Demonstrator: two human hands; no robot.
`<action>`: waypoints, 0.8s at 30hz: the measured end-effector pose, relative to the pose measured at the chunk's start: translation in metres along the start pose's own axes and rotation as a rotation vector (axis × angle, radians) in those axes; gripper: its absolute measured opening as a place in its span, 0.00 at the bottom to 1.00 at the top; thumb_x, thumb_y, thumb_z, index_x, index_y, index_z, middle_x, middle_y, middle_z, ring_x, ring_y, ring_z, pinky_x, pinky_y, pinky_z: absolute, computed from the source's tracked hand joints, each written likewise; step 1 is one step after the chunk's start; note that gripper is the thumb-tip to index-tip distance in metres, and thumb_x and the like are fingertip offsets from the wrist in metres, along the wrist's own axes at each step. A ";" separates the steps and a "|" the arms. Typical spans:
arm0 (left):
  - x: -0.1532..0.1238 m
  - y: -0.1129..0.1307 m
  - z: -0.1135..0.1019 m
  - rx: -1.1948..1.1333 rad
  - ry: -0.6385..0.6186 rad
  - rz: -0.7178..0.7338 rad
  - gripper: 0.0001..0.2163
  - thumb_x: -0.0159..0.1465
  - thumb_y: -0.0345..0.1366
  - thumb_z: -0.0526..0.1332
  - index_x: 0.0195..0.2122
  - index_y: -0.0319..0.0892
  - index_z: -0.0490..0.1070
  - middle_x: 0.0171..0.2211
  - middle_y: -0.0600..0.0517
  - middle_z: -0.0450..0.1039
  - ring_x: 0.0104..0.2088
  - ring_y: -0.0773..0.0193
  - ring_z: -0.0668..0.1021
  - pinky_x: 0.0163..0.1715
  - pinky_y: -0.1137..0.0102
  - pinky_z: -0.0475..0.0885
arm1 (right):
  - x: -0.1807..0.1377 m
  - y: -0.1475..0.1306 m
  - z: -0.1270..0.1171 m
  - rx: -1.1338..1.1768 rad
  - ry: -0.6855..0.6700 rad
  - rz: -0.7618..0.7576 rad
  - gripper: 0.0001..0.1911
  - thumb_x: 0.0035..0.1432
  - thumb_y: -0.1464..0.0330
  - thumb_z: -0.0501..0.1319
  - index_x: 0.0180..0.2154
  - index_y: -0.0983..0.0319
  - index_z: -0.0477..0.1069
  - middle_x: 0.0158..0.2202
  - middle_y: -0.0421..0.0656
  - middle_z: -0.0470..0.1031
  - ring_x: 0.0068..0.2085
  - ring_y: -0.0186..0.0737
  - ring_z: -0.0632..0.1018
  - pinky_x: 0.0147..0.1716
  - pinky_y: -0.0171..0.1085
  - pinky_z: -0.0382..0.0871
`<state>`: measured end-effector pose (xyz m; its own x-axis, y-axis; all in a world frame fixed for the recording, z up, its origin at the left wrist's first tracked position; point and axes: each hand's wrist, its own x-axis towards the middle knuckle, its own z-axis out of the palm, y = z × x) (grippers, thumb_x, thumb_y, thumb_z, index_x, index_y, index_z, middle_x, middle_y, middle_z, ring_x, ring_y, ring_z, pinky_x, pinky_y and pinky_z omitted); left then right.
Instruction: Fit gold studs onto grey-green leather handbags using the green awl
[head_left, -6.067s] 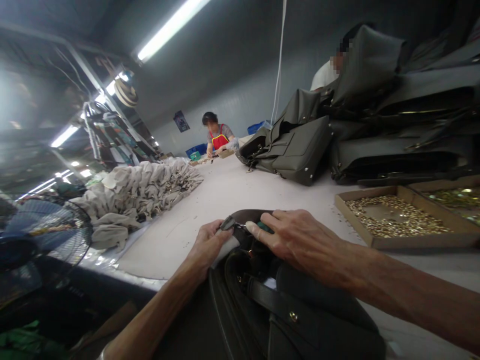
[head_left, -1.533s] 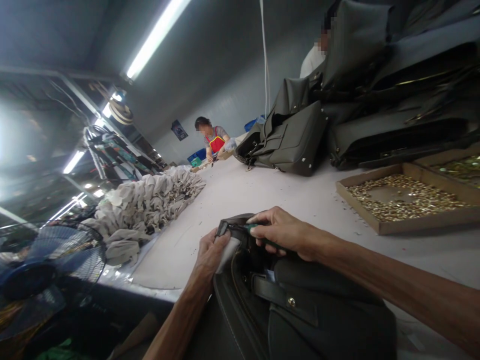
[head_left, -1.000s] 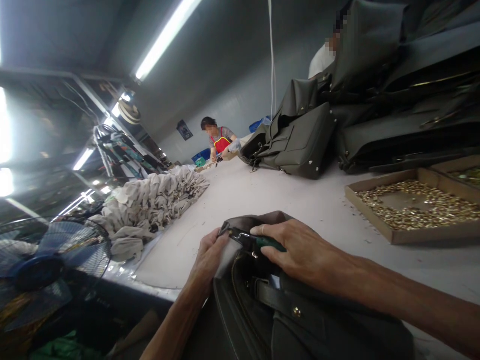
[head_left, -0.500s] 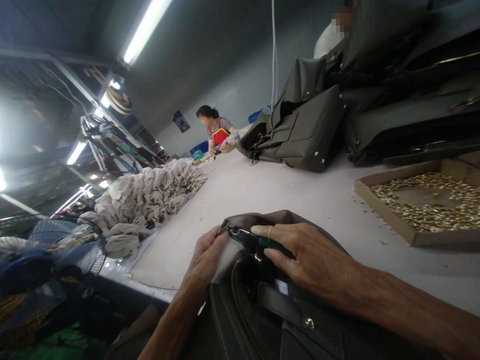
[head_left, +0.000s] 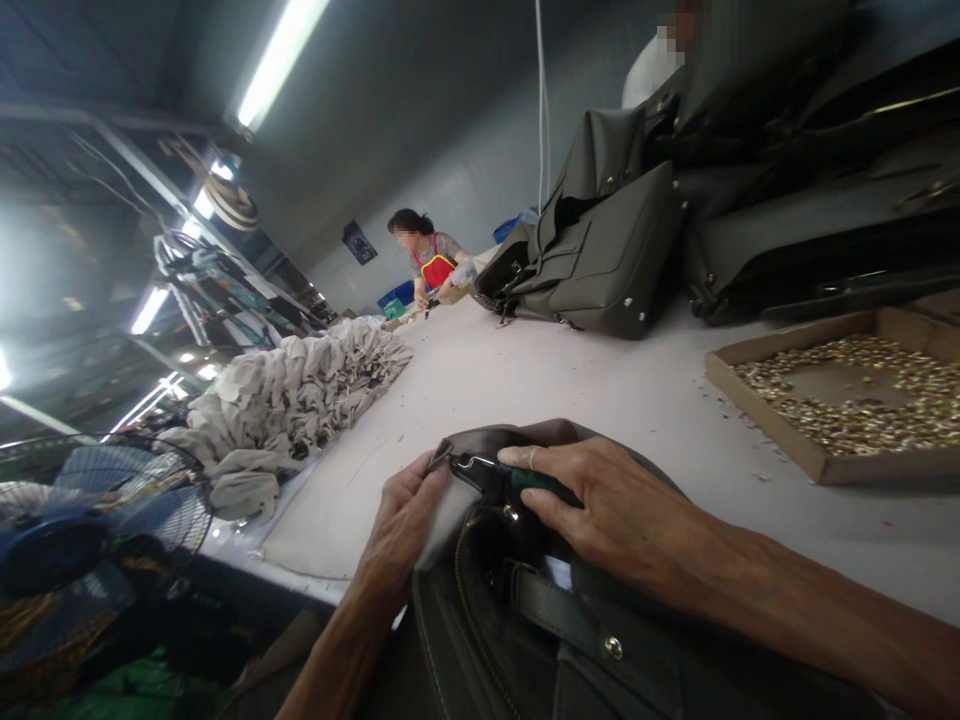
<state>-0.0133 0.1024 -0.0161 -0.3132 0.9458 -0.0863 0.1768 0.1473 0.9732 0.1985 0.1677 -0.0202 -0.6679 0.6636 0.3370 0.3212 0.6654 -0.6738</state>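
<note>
A dark olive handbag [head_left: 600, 660] lies at the near edge of the white table [head_left: 570, 390], its opening toward me. My left hand [head_left: 397, 525] pinches the bag's pale lining and rim at the left corner. My right hand [head_left: 600, 505] grips green-handled pliers [head_left: 525, 482], whose metal jaws [head_left: 469, 464] bite on the bag's rim just beside my left thumb. A strap with a small brass stud [head_left: 613, 647] runs across the bag below my right hand.
A cardboard tray of brass fittings [head_left: 847, 405] sits at right. Finished olive bags [head_left: 600, 250] are stacked at the back right, a person partly behind them. A heap of grey cloth pouches [head_left: 300, 385] lies at left, a fan [head_left: 90, 520] beyond the table edge. Another person [head_left: 427, 265] works at the far end.
Both hands keep the same grip on bag and pliers throughout. My view has shifted slightly; the bag's rim has bunched up a little under the right hand.
</note>
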 end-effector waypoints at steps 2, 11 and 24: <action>0.001 -0.002 -0.001 0.006 0.004 0.017 0.27 0.54 0.49 0.67 0.52 0.40 0.70 0.34 0.48 0.77 0.25 0.65 0.75 0.24 0.76 0.68 | -0.001 -0.002 -0.002 0.001 -0.007 0.017 0.18 0.61 0.70 0.57 0.53 0.59 0.72 0.45 0.46 0.78 0.46 0.46 0.77 0.52 0.43 0.66; 0.005 -0.003 0.002 0.068 0.030 0.077 0.27 0.53 0.50 0.68 0.50 0.39 0.72 0.36 0.48 0.78 0.29 0.64 0.76 0.28 0.75 0.70 | 0.003 -0.001 0.005 -0.002 -0.024 0.070 0.19 0.63 0.67 0.56 0.55 0.56 0.70 0.47 0.46 0.76 0.48 0.50 0.75 0.51 0.49 0.66; 0.001 -0.001 0.001 -0.040 0.072 0.007 0.26 0.53 0.49 0.68 0.49 0.39 0.72 0.30 0.50 0.77 0.25 0.66 0.74 0.24 0.76 0.67 | -0.018 -0.005 -0.015 -0.255 0.080 -0.101 0.11 0.60 0.69 0.58 0.44 0.61 0.73 0.41 0.45 0.77 0.39 0.46 0.78 0.39 0.42 0.71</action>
<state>-0.0129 0.1032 -0.0176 -0.3787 0.9232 -0.0656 0.1418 0.1279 0.9816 0.2188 0.1579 -0.0132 -0.6529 0.6079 0.4518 0.4213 0.7872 -0.4504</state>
